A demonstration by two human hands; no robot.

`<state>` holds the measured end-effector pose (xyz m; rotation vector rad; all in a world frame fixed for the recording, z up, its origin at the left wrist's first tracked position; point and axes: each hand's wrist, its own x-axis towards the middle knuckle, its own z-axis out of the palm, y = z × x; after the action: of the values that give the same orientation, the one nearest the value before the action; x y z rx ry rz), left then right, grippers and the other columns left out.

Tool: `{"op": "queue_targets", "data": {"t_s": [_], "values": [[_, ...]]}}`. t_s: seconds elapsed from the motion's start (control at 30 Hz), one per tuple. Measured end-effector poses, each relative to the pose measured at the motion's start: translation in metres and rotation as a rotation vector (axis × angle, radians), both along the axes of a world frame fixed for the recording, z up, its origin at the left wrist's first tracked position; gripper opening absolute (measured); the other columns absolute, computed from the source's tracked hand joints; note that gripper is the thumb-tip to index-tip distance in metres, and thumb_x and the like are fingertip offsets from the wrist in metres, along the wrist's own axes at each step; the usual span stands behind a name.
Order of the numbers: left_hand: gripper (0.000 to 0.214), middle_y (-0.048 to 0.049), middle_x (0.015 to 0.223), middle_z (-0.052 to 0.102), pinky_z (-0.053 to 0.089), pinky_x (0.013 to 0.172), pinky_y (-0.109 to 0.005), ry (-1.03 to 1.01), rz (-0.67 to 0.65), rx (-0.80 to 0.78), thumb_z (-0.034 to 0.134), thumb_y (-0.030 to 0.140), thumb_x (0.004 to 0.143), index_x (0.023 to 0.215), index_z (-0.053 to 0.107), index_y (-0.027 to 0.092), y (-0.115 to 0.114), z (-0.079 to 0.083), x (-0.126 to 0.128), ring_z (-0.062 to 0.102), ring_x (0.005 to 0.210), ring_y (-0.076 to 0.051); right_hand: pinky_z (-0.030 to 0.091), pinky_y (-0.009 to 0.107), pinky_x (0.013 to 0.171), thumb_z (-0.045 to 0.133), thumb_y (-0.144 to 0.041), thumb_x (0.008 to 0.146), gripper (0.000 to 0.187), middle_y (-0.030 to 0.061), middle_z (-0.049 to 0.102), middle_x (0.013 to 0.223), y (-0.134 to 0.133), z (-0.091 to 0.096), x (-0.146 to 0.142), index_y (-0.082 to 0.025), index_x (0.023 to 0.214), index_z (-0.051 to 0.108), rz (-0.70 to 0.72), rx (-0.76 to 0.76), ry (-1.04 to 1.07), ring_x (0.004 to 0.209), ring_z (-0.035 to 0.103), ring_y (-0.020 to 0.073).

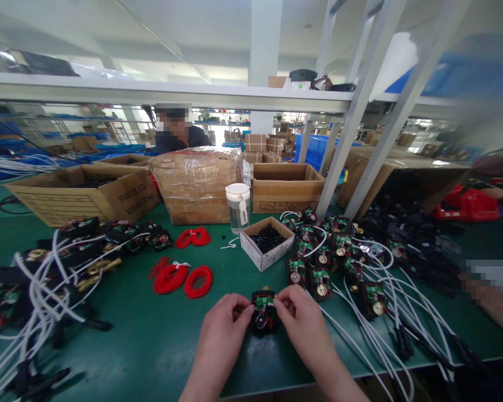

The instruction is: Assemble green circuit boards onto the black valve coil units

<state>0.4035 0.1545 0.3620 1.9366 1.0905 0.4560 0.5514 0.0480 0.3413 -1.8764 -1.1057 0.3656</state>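
Observation:
A small black electronic unit (pixel 264 314) with a green circuit board, a round metallic part and red wires rests on the green table in front of me. My left hand (pixel 228 319) pinches its left edge between thumb and fingers. From the opposite side my right hand (pixel 298 312) grips the upper right edge, fingertips closed by the board. Whether a thin wire is also in either pinch is too small to tell. Similar units (pixel 321 282) with white cables crowd the table to the right, several of them board side up.
Red wire coils (pixel 198 281) lie left of centre. Beyond my hands stand a small box (pixel 262 262) of black parts and a lidded cup (pixel 237 209). White cables (pixel 46 301) pile up at left. Cardboard boxes (pixel 195 187) line the back; a metal post (pixel 356 123) rises at right.

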Motion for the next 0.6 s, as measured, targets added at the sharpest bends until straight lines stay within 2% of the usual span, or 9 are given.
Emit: {"op": "queue_targets", "data": {"t_s": [0.1,0.23,0.43,0.6], "values": [[0.020,-0.0021,0.082,0.068,0.043,0.074,-0.033,0.089,-0.011,0.132,0.054,0.030,0.088,0.075,0.067,0.022,-0.003,0.005,0.001,0.064,0.079,-0.021,0.040,0.031,0.068,0.054,-0.018,0.096,0.016,0.0008,0.057,0.082,0.000,0.001,-0.001,-0.022,0.081,0.058,0.001,0.009,-0.088,0.074,0.055,0.0184],[0.020,-0.0016,0.082,0.066,0.044,0.074,-0.032,0.059,-0.015,0.174,0.052,0.028,0.090,0.076,0.064,0.022,-0.008,0.008,-0.003,0.063,0.080,-0.020,0.041,0.030,0.068,0.052,-0.017,0.096,0.015,0.0014,0.056,0.084,-0.003,0.006,-0.007,-0.021,0.083,0.057,0.013,0.051,-0.128,0.075,0.056,0.0181],[0.016,0.0001,0.080,0.066,0.047,0.075,-0.028,-0.094,-0.107,0.213,0.056,0.029,0.089,0.075,0.063,0.023,-0.021,0.012,-0.025,0.064,0.080,-0.018,0.041,0.026,0.064,0.051,-0.013,0.093,0.014,0.0007,0.056,0.083,-0.027,0.020,-0.022,-0.021,0.083,0.057,0.187,0.015,-0.065,0.074,0.056,0.0153],[0.012,0.0017,0.079,0.067,0.047,0.073,-0.025,-0.097,-0.255,0.148,0.058,0.025,0.087,0.076,0.062,0.023,-0.025,0.029,-0.037,0.064,0.077,-0.016,0.039,0.024,0.061,0.056,-0.010,0.087,0.011,-0.0008,0.055,0.083,-0.047,0.030,-0.020,-0.021,0.084,0.059,0.340,-0.110,0.007,0.070,0.055,0.0133]]}}
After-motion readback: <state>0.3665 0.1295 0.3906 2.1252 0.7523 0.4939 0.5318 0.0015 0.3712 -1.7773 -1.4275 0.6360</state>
